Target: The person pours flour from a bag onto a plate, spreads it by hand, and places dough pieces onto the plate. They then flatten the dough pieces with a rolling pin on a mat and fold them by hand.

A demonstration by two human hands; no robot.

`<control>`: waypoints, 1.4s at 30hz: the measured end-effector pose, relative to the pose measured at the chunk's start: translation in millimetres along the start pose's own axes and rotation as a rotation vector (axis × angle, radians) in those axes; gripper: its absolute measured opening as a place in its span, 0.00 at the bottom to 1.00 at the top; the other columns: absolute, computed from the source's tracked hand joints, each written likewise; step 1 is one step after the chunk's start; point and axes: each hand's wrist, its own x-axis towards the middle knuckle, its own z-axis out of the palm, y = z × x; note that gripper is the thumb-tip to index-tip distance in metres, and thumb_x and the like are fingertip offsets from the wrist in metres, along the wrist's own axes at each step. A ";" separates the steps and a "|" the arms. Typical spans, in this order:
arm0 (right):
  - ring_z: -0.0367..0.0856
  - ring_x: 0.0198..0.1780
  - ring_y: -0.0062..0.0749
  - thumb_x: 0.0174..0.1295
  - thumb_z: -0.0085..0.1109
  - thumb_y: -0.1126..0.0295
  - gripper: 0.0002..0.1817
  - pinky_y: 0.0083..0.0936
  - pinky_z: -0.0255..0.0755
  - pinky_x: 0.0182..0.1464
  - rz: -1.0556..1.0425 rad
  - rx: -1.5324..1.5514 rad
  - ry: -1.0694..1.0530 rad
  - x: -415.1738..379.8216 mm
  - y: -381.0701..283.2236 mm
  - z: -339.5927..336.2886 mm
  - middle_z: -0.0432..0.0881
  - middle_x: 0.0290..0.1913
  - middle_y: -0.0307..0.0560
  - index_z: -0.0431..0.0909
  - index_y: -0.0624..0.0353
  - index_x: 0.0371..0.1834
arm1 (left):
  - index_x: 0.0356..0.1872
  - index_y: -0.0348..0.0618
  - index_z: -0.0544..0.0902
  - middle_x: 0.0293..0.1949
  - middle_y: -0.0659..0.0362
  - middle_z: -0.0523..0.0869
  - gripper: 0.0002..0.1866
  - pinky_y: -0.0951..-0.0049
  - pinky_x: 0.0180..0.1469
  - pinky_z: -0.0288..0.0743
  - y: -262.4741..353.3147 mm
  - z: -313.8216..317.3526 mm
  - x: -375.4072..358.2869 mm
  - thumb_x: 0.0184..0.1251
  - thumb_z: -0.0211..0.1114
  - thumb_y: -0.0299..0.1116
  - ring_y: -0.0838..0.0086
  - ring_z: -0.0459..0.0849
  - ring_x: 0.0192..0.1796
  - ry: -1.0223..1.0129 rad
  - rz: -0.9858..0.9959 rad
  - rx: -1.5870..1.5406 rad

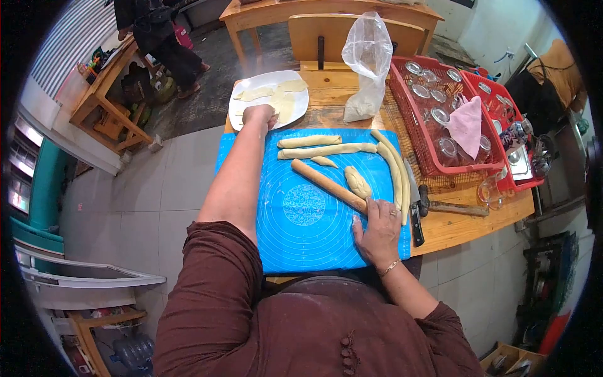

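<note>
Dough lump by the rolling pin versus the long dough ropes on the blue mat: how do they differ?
The dough lump is short and thick; the dough ropes are long and thin. The lump lies beside the rolling pin; the ropes lie farther away. Both are pale, on the blue mat.

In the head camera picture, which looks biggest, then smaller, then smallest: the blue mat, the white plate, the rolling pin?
1. Blue mat, clearly the largest.
2. White plate.
3. Rolling pin.
The plate lies farther from the camera, so it may look smaller than it is; plate versus pin is close.
</note>
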 end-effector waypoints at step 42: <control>0.73 0.44 0.48 0.48 0.70 0.58 0.18 0.40 0.65 0.51 -0.148 0.133 0.105 -6.9 3.9 -0.4 0.74 0.37 0.50 0.78 0.57 0.36 | 0.38 0.42 0.85 0.40 0.50 0.86 0.10 0.56 0.51 0.75 -49.0 28.4 -145.8 0.53 0.66 0.29 0.54 0.83 0.47 -0.484 1.203 1.387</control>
